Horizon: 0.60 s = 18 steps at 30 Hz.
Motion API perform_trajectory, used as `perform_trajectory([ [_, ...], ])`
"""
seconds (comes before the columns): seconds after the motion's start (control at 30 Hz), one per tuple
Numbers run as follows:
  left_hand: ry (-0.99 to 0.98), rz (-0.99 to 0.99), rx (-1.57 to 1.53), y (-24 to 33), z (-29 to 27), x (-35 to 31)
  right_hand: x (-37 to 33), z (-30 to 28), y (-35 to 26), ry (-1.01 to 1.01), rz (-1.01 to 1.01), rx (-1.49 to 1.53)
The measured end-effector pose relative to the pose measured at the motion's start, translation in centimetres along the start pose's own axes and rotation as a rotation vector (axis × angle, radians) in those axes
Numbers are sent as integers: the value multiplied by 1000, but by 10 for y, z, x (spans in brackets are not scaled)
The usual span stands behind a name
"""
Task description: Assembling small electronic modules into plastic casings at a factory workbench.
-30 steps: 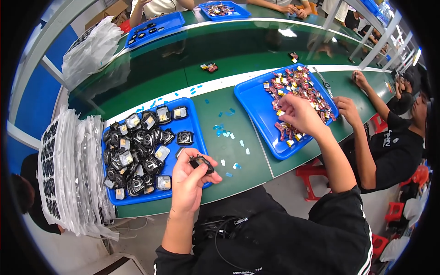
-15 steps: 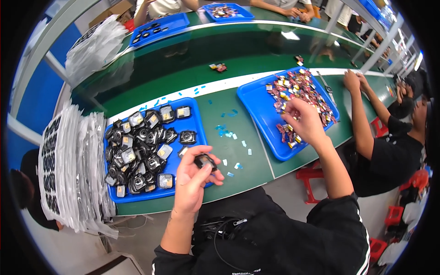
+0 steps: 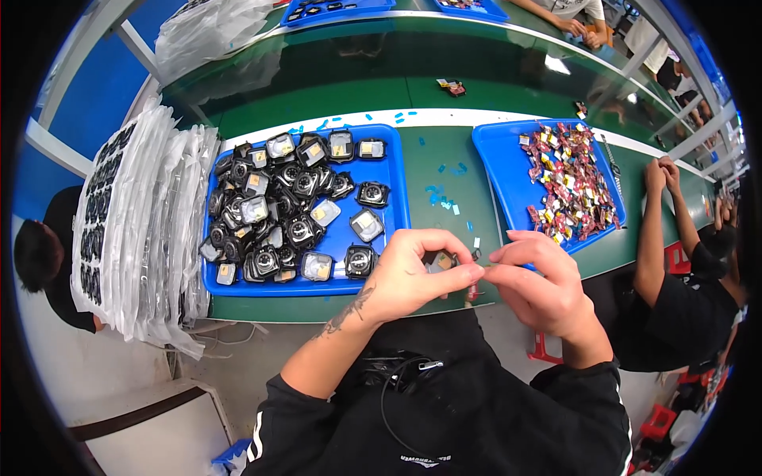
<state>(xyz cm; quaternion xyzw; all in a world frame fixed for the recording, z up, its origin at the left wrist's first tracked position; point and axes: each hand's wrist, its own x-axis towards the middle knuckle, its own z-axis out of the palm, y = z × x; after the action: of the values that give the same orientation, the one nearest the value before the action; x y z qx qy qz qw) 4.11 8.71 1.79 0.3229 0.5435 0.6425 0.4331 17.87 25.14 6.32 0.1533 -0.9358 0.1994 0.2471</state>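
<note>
My left hand (image 3: 413, 278) is closed around a black watch case (image 3: 439, 261), mostly covered by the fingers. The fingertips of my right hand (image 3: 548, 289) are pinched together and meet my left thumb beside the case. What the right fingers pinch is hidden; a small reddish piece (image 3: 473, 293) shows just below the fingertips. To the left, a blue tray (image 3: 401, 206) holds a heap of similar black watch cases (image 3: 302, 230), some with clear covers. On the right, another blue tray (image 3: 500, 143) carries a pile of small red, white and yellow parts (image 3: 571, 182).
Stacked plastic-wrapped sheets (image 3: 151, 230) stand left of the cases. Blue film scraps (image 3: 436, 198) litter the green table (image 3: 432, 159) between the trays. A few loose parts (image 3: 452, 86) lie farther back. Co-workers sit across and at right, one with joined hands (image 3: 660, 172).
My right hand has left the tray of small parts and come in to meet my left hand. The left hand has moved right with the watch case. The view has shifted.
</note>
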Motion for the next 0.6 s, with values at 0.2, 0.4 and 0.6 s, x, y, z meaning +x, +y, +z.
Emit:
perform_trajectory([
  [0.2, 104, 11, -232, -10, 6, -5, 1, 0, -1, 4, 0, 139],
  [0.4, 113, 138, -31, -10, 9, -14, -3, 21, -4, 207, 631, 733],
  [0.6, 130, 216, 115, -4, 10, -16, 1, 22, -3, 143, 732, 1052],
])
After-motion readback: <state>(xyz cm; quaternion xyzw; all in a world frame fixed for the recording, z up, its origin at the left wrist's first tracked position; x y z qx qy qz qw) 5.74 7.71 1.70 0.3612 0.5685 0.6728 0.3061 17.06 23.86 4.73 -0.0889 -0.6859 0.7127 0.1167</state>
